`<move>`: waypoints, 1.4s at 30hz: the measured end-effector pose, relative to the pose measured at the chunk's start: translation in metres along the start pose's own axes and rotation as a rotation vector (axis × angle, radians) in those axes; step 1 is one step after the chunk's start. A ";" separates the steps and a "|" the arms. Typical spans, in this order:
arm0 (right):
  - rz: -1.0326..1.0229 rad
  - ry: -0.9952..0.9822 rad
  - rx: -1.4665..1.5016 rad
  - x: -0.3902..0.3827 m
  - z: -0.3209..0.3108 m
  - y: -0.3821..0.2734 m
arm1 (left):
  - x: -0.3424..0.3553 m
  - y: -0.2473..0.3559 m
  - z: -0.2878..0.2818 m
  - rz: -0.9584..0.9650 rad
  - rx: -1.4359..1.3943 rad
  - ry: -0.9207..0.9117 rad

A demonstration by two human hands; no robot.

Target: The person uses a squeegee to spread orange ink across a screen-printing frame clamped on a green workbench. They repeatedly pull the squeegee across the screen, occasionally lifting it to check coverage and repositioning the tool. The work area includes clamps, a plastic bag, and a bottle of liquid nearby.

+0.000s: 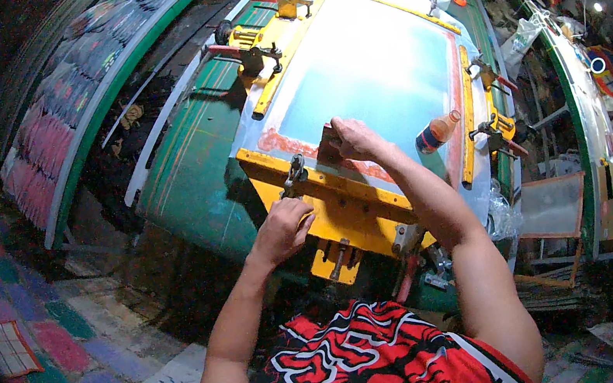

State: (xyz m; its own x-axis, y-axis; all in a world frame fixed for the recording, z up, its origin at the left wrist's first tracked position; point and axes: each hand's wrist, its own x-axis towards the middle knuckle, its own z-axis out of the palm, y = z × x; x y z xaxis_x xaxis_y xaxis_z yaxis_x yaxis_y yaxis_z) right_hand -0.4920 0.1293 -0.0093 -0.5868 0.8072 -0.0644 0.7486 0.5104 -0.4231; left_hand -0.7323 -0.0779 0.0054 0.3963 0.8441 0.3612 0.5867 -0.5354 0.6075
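Note:
A screen printing frame (364,97) with a pale blue mesh and reddish-brown edges lies on the green table, held by yellow metal bars. My left hand (283,231) is closed at the near yellow bar (324,179), its curled fingers at the lower end of a metal clamp (294,173). Over the frame's near edge, my right hand (354,138) is closed in a fist. A dark patch lies beside it; whether that is a held thing or a shadow cannot be told. To its right, a plastic bottle (437,132) with a dark label lies tilted on the mesh.
More clamps, such as a black one (254,61), grip the yellow bars on both sides. The green table (190,172) runs away from me. On the left stands a rack of printed pieces (83,78). A mesh-covered frame (551,206) leans at the right.

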 end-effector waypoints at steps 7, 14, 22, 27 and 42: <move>-0.029 -0.081 -0.028 -0.017 -0.004 0.002 | 0.001 0.001 -0.002 0.006 0.005 -0.006; 0.016 -0.144 -0.005 -0.027 -0.011 0.008 | 0.001 0.002 -0.002 0.004 0.024 -0.012; -0.030 -0.156 -0.023 -0.042 -0.010 0.022 | 0.002 0.001 -0.003 0.029 0.023 0.000; -0.076 -0.043 -0.047 -0.046 -0.012 0.028 | 0.001 0.002 -0.003 0.031 0.010 0.006; 0.006 -0.151 0.054 -0.074 -0.025 0.035 | 0.001 0.001 -0.003 0.023 0.018 -0.012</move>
State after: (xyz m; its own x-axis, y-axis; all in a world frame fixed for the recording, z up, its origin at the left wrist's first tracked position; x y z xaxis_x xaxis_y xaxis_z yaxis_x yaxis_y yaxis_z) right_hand -0.4147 0.0954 0.0034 -0.6250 0.7545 -0.2003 0.7369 0.4856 -0.4702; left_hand -0.7332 -0.0777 0.0080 0.4179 0.8315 0.3660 0.5900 -0.5548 0.5866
